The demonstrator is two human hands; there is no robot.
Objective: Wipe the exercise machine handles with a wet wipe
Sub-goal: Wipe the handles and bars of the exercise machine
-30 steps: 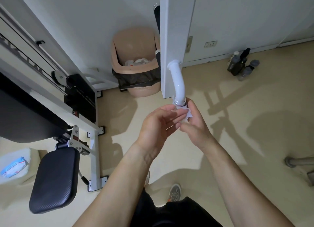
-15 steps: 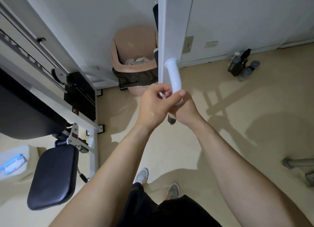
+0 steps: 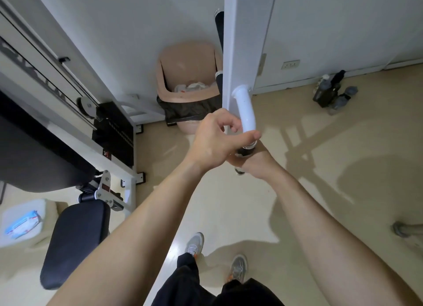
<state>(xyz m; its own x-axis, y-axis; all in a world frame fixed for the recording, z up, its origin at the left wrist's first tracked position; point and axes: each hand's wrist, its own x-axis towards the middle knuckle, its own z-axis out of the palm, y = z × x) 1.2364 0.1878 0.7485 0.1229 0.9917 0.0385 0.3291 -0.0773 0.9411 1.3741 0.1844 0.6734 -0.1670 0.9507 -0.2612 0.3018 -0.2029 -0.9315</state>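
Note:
A white curved tube (image 3: pixel 246 108) juts from the machine's white upright (image 3: pixel 238 54) and ends in a black handle (image 3: pixel 245 151). My right hand (image 3: pixel 257 162) wraps the black handle from below and the right. My left hand (image 3: pixel 214 142) lies over it from the left, fingers curled beside the tube and thumb stretched across the chrome collar where tube meets handle. The handle's black end (image 3: pixel 239 171) pokes out under my hands. No wet wipe shows; anything between my palms and the handle is hidden.
A tan trash bin (image 3: pixel 187 60) with a black liner stands against the wall behind the upright. At left are the weight stack (image 3: pixel 114 131), a black seat pad (image 3: pixel 75 241) and a wipes pack (image 3: pixel 21 224) on a white container. Dark bottles (image 3: pixel 333 92) sit by the far wall.
A second ago both hands were just below the tube with a white wipe between the fingers. They have since closed around the black handle, and the wipe is out of sight.

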